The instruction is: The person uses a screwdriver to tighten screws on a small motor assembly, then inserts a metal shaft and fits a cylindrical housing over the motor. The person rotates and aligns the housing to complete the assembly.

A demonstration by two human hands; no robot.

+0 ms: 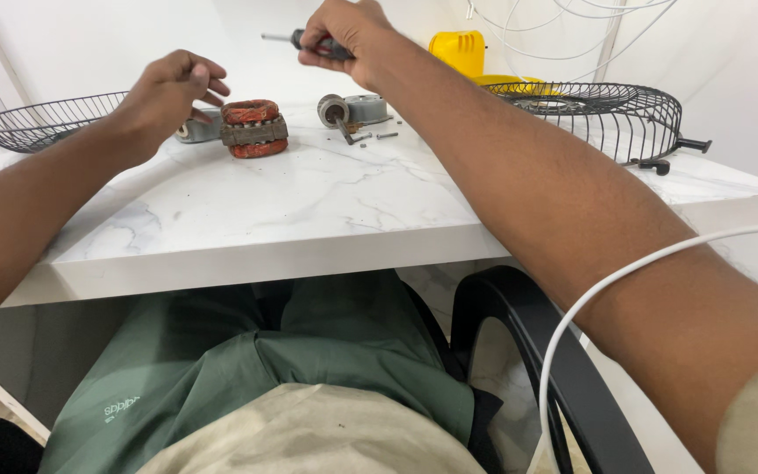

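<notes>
Table: we are sitting at a white marble-patterned tabletop (309,202), its near edge running across our lap.
Right fan guard: a dark wire grille (607,114) is lying at the far right, with a yellow plastic part (460,50) standing behind it.
Left fan guard: a second wire grille (41,123) is resting at the far left edge.
Chair: a black chair arm (519,333) is curving below the table on the right, crossed by a white cable (625,272).
Left hand: our left hand (164,92) is hovering with fingers loosely curled, holding nothing, just left of the stator.
Right hand: our right hand (348,35) is gripping a screwdriver (296,39) at the far centre, its shaft pointing left.
Stator: a motor stator with red-brown windings (253,128) is sitting at the centre, a grey part just behind it.
Motor housing: a grey housing with shaft (348,111) is lying right of the stator.
Screws: small screws (377,135) are lying beside the housing.
</notes>
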